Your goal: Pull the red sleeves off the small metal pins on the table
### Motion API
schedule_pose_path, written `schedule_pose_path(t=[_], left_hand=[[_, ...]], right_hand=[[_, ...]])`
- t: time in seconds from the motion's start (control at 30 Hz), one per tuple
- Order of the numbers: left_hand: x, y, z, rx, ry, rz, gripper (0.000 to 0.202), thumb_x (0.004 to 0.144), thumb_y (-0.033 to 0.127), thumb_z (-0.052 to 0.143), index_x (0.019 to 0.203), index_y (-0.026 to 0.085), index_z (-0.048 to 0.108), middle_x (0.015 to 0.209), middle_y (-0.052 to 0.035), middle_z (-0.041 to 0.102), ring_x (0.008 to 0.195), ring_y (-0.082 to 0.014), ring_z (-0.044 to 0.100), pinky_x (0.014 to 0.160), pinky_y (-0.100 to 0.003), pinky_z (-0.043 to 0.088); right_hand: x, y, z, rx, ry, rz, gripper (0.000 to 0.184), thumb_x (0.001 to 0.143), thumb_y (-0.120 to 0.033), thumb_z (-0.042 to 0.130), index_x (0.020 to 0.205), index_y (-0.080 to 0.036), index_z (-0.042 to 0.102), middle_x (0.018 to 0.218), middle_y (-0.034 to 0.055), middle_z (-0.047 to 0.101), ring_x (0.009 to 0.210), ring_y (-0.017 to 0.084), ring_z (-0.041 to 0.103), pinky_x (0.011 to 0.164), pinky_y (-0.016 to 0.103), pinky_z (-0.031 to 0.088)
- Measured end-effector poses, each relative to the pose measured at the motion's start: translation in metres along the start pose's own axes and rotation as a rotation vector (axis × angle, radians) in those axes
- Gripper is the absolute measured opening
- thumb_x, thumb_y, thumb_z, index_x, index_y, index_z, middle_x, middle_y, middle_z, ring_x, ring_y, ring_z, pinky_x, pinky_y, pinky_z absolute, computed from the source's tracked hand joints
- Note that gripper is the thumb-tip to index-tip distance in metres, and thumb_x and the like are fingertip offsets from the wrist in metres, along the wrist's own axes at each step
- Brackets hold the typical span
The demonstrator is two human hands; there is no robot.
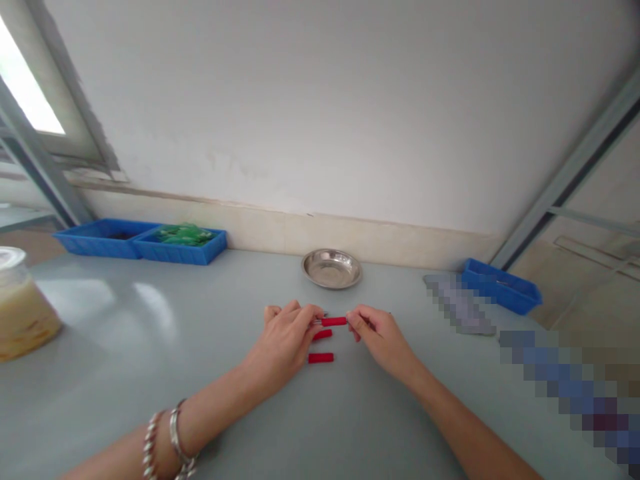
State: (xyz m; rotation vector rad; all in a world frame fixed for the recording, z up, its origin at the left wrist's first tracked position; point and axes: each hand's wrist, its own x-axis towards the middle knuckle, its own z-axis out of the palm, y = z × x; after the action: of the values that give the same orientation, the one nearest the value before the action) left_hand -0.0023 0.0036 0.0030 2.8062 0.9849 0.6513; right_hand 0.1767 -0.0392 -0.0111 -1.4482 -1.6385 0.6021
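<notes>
Head view: a small red tube (334, 321) is held level just above the worktop (150, 373), spanning the gap between the two hands. Left hand (285, 337) pinches its left end, where a short metal tip shows at the fingertips; right hand (377, 333) pinches its right end, fingers closed narrow on it. Both hands sit near the middle of the worktop, wrists resting low, the left wrist wearing bracelets (170, 440). The tube is short, straight, bright red, matte; finer detail is too small to tell. Two more red pieces of the same look lie on the worktop: one (323, 335) angled just beside the left fingers, one (321, 358) flat and slightly nearer the person, apart from both hands. Behind the hands, well apart, stands a shallow steel dish (332, 269) near the wall base. Far left at the back edge are two blue trays (140, 241), the right one holding green parts (183, 234). A jar (20, 300) stands at the left edge. Another blue tray (501, 287) sits at the right back corner. Grey surface lies bare around the hands on the left and in front.
</notes>
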Motion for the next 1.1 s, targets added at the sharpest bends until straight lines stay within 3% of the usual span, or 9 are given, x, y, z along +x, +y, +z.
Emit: schedule_pose_path(t=[0.13,0.5,0.83,1.0,1.1], left_hand=[[-0.0007,0.0009,-0.0012,0.009,0.026,0.005,0.016,0.085,0.028,0.038,0.092,0.019,0.050,0.084,-0.0013,0.059,0.078,-0.0176,0.048,0.066,-0.030,0.023],[0.0016,0.0004,-0.0015,-0.014,0.039,-0.020,0.026,0.087,0.030,0.032,0.086,0.019,0.056,0.069,-0.0007,0.057,0.066,-0.0152,0.048,0.063,-0.029,0.022],[0.0015,0.0013,-0.0013,-0.036,-0.008,-0.010,0.024,0.087,0.024,0.029,0.095,0.018,0.052,0.074,-0.0025,0.057,0.069,-0.0163,0.049,0.065,-0.030,0.023],[0.0023,0.0015,-0.0035,-0.017,-0.042,-0.009,0.022,0.086,0.022,0.029,0.092,0.017,0.050,0.074,-0.0035,0.056,0.069,-0.0167,0.049,0.067,-0.031,0.024],[0.0038,0.0009,-0.0056,-0.068,-0.071,-0.030,0.020,0.085,0.022,0.032,0.090,0.016,0.051,0.078,-0.0041,0.058,0.068,-0.0159,0.050,0.069,-0.031,0.026]], right_hand=[[0.0001,-0.0002,0.0010,0.019,0.019,0.009,0.028,0.081,-0.032,0.038,0.059,-0.016,0.045,0.051,-0.0029,0.044,0.049,0.008,0.039,0.048,0.019,0.029],[-0.0002,0.0007,-0.0016,0.090,0.035,0.004,0.008,0.070,-0.023,0.054,0.071,-0.016,0.051,0.060,-0.0018,0.053,0.054,0.009,0.044,0.050,0.020,0.032],[0.0003,-0.0038,0.0011,0.478,-0.080,0.073,0.016,0.071,-0.031,0.054,0.073,-0.017,0.046,0.061,-0.0007,0.058,0.048,0.008,0.049,0.048,0.021,0.038],[0.0000,-0.0019,0.0038,0.417,-0.032,0.041,0.017,0.073,-0.031,0.053,0.068,-0.016,0.046,0.058,-0.0007,0.057,0.047,0.008,0.048,0.048,0.021,0.039],[-0.0016,-0.0003,0.0035,0.269,0.004,-0.040,0.014,0.072,-0.029,0.054,0.068,-0.016,0.049,0.059,-0.0007,0.056,0.051,0.009,0.049,0.050,0.021,0.038]])
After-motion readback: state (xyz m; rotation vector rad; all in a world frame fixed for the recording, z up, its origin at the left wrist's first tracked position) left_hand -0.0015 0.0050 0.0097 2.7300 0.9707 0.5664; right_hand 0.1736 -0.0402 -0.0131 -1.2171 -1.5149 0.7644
